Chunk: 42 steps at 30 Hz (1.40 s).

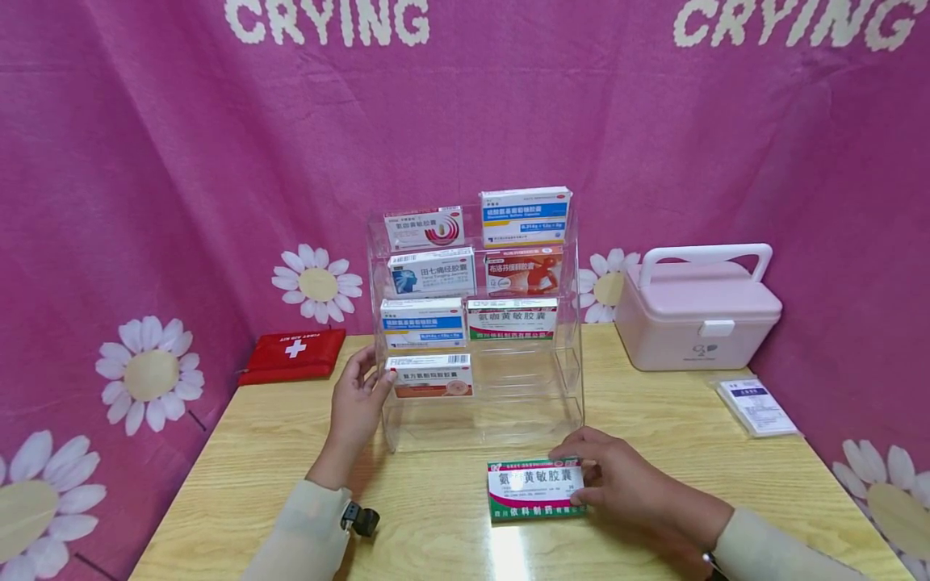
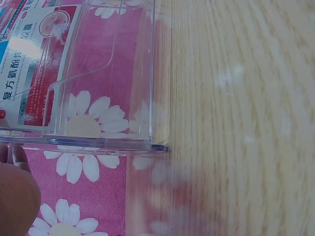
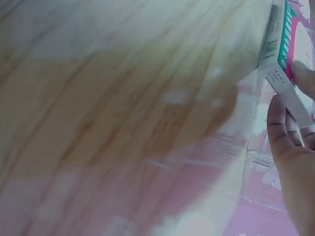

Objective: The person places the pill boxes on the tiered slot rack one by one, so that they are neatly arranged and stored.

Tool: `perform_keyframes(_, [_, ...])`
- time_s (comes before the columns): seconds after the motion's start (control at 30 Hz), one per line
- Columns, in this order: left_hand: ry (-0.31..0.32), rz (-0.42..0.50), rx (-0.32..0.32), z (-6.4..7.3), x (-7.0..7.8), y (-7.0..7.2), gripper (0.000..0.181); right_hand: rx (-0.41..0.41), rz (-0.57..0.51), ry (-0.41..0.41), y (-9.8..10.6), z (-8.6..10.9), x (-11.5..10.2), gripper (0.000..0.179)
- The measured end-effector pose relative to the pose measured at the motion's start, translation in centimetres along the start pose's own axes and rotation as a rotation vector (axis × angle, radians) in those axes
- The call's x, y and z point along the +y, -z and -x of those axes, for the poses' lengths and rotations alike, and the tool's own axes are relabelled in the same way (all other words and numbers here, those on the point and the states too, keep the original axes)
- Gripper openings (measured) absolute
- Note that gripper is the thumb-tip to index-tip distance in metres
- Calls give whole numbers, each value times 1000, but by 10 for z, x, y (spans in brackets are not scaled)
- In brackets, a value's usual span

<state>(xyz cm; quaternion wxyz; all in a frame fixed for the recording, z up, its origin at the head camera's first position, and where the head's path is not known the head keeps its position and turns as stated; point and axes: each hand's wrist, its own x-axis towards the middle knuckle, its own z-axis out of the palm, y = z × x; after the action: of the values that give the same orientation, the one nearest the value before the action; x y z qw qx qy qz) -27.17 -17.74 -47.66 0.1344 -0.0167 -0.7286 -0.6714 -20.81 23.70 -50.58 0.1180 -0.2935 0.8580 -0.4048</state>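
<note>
A clear acrylic display rack with stepped tiers stands on the table, holding several medicine boxes. My left hand grips the rack's left side edge, its thumb beside the lowest box, which is white and reddish-brown. In the left wrist view, part of that hand shows next to the rack's side panel. In front of the rack, my right hand pinches the right end of a green, white and magenta medicine box. The right wrist view shows the box between thumb and fingers, tilted.
A red first aid pouch lies at the back left of the wooden table. On the right stand a pink medicine case with a white handle and, before it, a small white packet. A magenta flowered cloth hangs behind.
</note>
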Motion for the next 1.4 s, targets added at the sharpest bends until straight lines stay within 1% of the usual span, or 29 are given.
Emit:
perform_keyframes(0.2, [16,-8,4,0,1,0,63,95,-51,62,3,2,1,34])
perform_keyframes(0.3, [11,-11,2,0,1,0,62,132,-75,95,5,2,1,27])
perform_keyframes(0.43, [6,-7,-1,0,2,0,62,185,-55,158,13,-1,-4,22])
perform_keyframes(0.53, [7,-6,-1,0,2,0,62,253,-28,194,25,-8,-16,23])
perform_keyframes(0.7, [17,-15,4,0,2,0,61,405,11,217,56,-24,-39,28])
perform_keyframes(0.8, [21,-14,8,1,3,0,61,487,38,226,73,-35,-49,28])
perform_keyframes(0.87, [27,-14,9,1,3,-1,61,527,65,251,82,-42,-54,27])
perform_keyframes(0.97, [30,-13,8,2,2,-1,60,542,112,293,92,-52,-58,28])
perform_keyframes(1.1, [16,-8,3,2,1,-1,60,530,165,336,100,-64,-60,31])
perform_keyframes(1.23, [9,-5,4,2,1,-1,60,537,222,348,104,-71,-60,31])
perform_keyframes(1.4, [4,9,8,2,1,-1,60,565,287,387,105,-77,-62,31])
